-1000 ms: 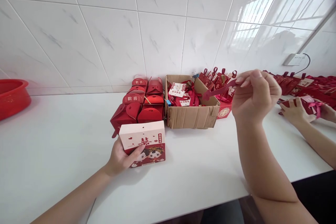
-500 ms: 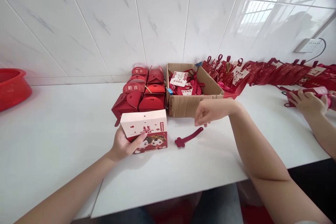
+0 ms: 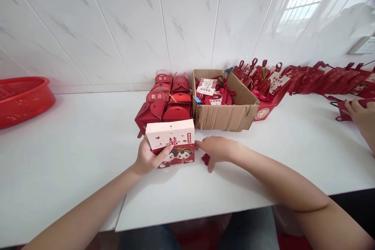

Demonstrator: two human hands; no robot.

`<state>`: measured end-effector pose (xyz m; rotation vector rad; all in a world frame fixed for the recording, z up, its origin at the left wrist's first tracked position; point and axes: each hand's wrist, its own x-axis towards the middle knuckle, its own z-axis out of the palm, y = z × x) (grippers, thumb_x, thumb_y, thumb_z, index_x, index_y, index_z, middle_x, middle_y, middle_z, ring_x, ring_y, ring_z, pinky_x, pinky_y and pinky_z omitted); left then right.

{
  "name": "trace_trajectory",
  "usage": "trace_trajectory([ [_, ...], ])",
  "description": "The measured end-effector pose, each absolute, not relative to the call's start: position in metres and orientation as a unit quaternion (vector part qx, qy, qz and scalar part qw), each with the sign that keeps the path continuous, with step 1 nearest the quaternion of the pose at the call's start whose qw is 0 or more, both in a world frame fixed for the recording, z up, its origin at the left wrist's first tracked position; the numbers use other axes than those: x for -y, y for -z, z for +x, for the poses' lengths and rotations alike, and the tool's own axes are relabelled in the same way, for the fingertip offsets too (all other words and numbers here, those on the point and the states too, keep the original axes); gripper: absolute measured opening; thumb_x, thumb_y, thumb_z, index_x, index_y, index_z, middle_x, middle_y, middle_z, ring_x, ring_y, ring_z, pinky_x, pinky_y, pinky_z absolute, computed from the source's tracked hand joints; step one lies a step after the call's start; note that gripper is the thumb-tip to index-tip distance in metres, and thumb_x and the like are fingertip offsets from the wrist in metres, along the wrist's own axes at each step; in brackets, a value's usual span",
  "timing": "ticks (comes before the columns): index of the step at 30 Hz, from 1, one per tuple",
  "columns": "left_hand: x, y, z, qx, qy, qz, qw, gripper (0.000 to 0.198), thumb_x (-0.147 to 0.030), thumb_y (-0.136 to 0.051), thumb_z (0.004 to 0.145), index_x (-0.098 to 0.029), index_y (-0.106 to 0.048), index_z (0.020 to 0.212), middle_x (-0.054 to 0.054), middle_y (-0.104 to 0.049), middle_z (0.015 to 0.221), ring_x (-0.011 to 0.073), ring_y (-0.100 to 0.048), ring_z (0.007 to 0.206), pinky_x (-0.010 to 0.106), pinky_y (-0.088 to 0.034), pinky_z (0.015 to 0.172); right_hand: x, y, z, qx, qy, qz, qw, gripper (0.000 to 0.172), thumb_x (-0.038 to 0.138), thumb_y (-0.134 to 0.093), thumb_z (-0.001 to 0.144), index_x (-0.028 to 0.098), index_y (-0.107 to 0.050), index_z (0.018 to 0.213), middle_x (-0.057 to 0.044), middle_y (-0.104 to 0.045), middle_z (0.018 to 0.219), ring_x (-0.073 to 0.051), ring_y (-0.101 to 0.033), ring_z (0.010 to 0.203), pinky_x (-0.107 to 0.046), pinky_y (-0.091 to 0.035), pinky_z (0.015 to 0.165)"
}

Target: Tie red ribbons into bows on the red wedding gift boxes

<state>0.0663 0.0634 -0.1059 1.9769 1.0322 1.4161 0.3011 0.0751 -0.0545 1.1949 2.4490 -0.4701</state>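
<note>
My left hand [image 3: 149, 157] is closed round the left side of a white and red gift box [image 3: 171, 140] printed with two cartoon figures, its thumb lying across the front. The box stands upright on the table. Just right of it is my right hand [image 3: 219, 149], fingers reaching to the box's right side and thumb apart, pointing down. No held thing shows in it. The flower-shaped end of a dark red strap [image 3: 206, 159] peeks out beneath this hand; the rest of the strap is hidden.
Behind the gift box stand several red favour boxes [image 3: 177, 113]. A cardboard box [image 3: 224, 117] holds red ribbons and tags. Red bags [image 3: 307, 80] line the wall. A red basin [image 3: 26, 101] sits left. At right, a co-worker's hand [image 3: 361, 117] touches a red item.
My right hand has come down and left from above the strap to the gift box's right side, now covering most of the strap. The view has shifted left; my left hand keeps its hold.
</note>
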Motion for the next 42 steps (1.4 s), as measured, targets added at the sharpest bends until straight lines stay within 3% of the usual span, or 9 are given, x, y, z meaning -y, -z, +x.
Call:
trace_trajectory([
  [5, -0.063, 0.109, 0.065, -0.387, -0.526, 0.715, 0.251, 0.037, -0.022, -0.07, 0.074, -0.013, -0.054, 0.106, 0.012, -0.069, 0.098, 0.0234, -0.067, 0.09, 0.035, -0.056, 0.079, -0.074, 0.044, 0.309, -0.874, 0.119, 0.439, 0.172, 0.023, 0.013, -0.053, 0.083, 0.016, -0.062, 0.105, -0.009, -0.067, 0.091, -0.022, -0.063, 0.078, -0.025, -0.035, 0.055],
  [9, -0.064, 0.11, 0.064, -0.381, -0.524, 0.721, 0.246, 0.036, -0.021, -0.069, 0.074, -0.014, -0.054, 0.106, 0.011, -0.068, 0.096, 0.0227, -0.067, 0.089, 0.035, -0.056, 0.078, -0.07, 0.041, 0.306, -0.863, 0.088, 0.461, 0.188, 0.027, 0.003, -0.043, 0.083, 0.01, -0.066, 0.096, -0.015, -0.067, 0.092, -0.026, -0.065, 0.081, -0.027, -0.037, 0.056],
  [14, -0.064, 0.11, 0.065, -0.38, -0.524, 0.72, 0.25, 0.037, -0.02, -0.069, 0.075, -0.015, -0.053, 0.107, 0.01, -0.068, 0.097, 0.0222, -0.066, 0.09, 0.034, -0.056, 0.079, -0.07, 0.043, 0.303, -0.852, 0.079, 0.477, 0.2, 0.02, 0.011, -0.056, 0.081, 0.008, -0.069, 0.096, -0.017, -0.067, 0.092, -0.028, -0.066, 0.085, -0.027, -0.041, 0.059],
  [18, -0.064, 0.11, 0.065, -0.384, -0.524, 0.716, 0.255, 0.038, -0.021, -0.069, 0.075, -0.015, -0.052, 0.108, 0.011, -0.068, 0.098, 0.0228, -0.066, 0.09, 0.036, -0.056, 0.08, -0.072, 0.044, 0.304, -0.849, 0.073, 0.482, 0.202, 0.025, 0.007, -0.048, 0.084, 0.007, -0.07, 0.096, -0.019, -0.067, 0.094, -0.028, -0.067, 0.085, -0.028, -0.045, 0.062],
  [27, -0.063, 0.108, 0.066, -0.401, -0.509, 0.712, 0.27, 0.039, -0.027, -0.067, 0.076, -0.015, -0.05, 0.109, 0.012, -0.066, 0.101, 0.0247, -0.065, 0.094, 0.039, -0.056, 0.082, -0.065, 0.035, 0.302, -0.828, 0.074, 0.521, 0.191, 0.029, 0.004, -0.046, 0.083, 0.008, -0.069, 0.101, -0.019, -0.067, 0.097, -0.03, -0.067, 0.09, -0.031, -0.049, 0.064],
  [32, -0.063, 0.105, 0.066, -0.38, -0.538, 0.713, 0.239, 0.049, -0.024, -0.069, 0.074, -0.02, -0.04, 0.113, 0.007, -0.057, 0.101, 0.0206, -0.062, 0.093, 0.036, -0.055, 0.082, -0.062, 0.016, 0.313, -0.832, 0.073, 0.525, 0.164, 0.039, -0.004, -0.047, 0.076, 0.014, -0.072, 0.099, -0.014, -0.069, 0.1, -0.026, -0.068, 0.088, -0.027, -0.046, 0.063],
  [36, -0.06, 0.094, 0.068, -0.361, -0.575, 0.695, 0.237, 0.057, -0.025, -0.068, 0.075, -0.023, -0.035, 0.121, 0.005, -0.052, 0.1, 0.0157, -0.06, 0.085, 0.028, -0.056, 0.071, -0.057, 0.001, 0.332, -0.877, 0.076, 0.469, 0.067, 0.044, -0.004, -0.044, 0.077, 0.021, -0.073, 0.098, -0.006, -0.071, 0.093, -0.017, -0.066, 0.08, -0.025, -0.042, 0.061],
  [39, -0.054, 0.084, 0.07, -0.328, -0.595, 0.683, 0.27, 0.065, -0.023, -0.068, 0.077, -0.025, -0.03, 0.129, 0.004, -0.057, 0.096, 0.0147, -0.062, 0.08, 0.026, -0.056, 0.068, -0.049, -0.009, 0.343, -0.946, 0.102, 0.299, -0.076, 0.041, -0.003, -0.044, 0.081, 0.023, -0.072, 0.095, -0.001, -0.07, 0.081, -0.011, -0.06, 0.069, -0.024, -0.04, 0.059],
  [42, -0.047, 0.079, 0.072, -0.32, -0.599, 0.672, 0.297, 0.065, -0.02, -0.066, 0.08, -0.028, -0.027, 0.131, 0.003, -0.063, 0.094, 0.0146, -0.064, 0.078, 0.027, -0.056, 0.068, -0.039, -0.015, 0.345, -0.964, 0.07, 0.148, -0.208, 0.038, -0.002, -0.044, 0.085, 0.023, -0.069, 0.1, -0.001, -0.069, 0.086, -0.011, -0.058, 0.076, -0.027, -0.041, 0.07],
])
